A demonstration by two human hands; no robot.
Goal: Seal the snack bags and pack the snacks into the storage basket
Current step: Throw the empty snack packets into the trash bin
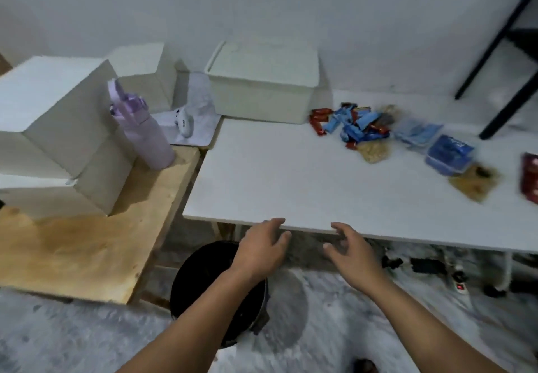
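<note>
A white lidded storage basket stands at the back of the white table. Right of it lies a heap of red and blue wrapped snack bars. Clear bags of beige snacks lie beside the heap, and blue packets plus a brown snack bag lie further right. A red packet shows at the right edge. My left hand and my right hand hover at the table's near edge, fingers loosely spread, holding nothing.
A wooden bench on the left carries white boxes and a lilac water bottle. A black stool stands under my left arm. A black frame leans at the right. Cables and a power strip lie below the table.
</note>
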